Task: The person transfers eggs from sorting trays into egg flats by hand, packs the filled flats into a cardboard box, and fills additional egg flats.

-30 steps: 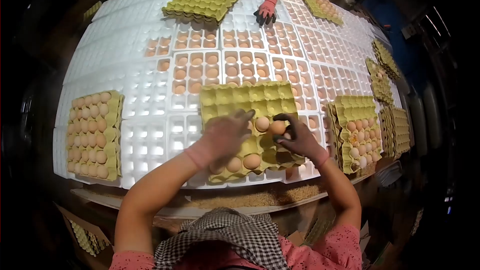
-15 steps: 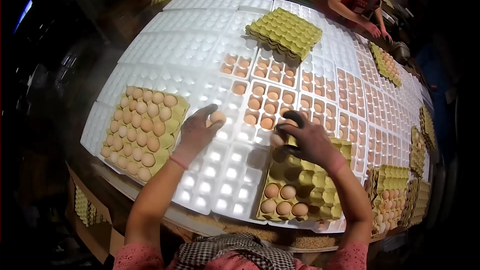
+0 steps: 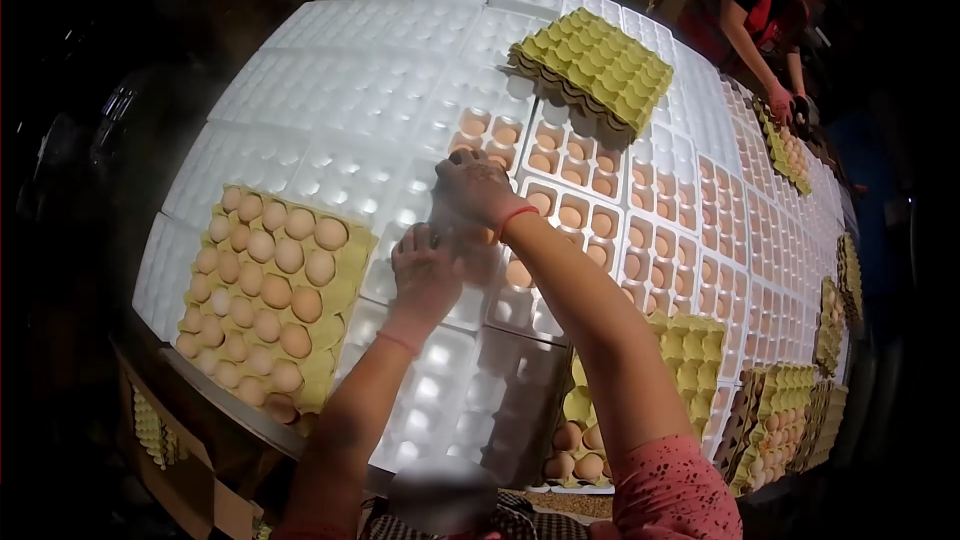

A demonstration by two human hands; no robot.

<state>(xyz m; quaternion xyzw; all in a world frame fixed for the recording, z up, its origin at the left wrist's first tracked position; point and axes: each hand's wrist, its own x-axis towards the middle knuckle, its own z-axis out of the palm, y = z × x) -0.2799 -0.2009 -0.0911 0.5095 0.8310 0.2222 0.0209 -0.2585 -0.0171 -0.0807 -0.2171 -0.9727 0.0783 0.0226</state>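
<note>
My right hand reaches across above my left, its fingers bent down over a white foam egg tray beside a few brown eggs. Lower and to the left is my left hand, fingers curled over the white trays; what either hand holds is hidden. On the left lies a yellow-green pulp tray full of eggs. Under my right forearm sits a second pulp tray, partly hidden, with several eggs at its near end.
White trays with eggs fill the right side. A stack of pulp trays rests at the back. More pulp trays with eggs stand at the right edge. A co-worker handles another pulp tray at back right.
My right hand has moved from the near pulp tray up and left, crossing over the white trays. My left hand has shifted slightly down; its egg no longer shows. The view has turned a little.
</note>
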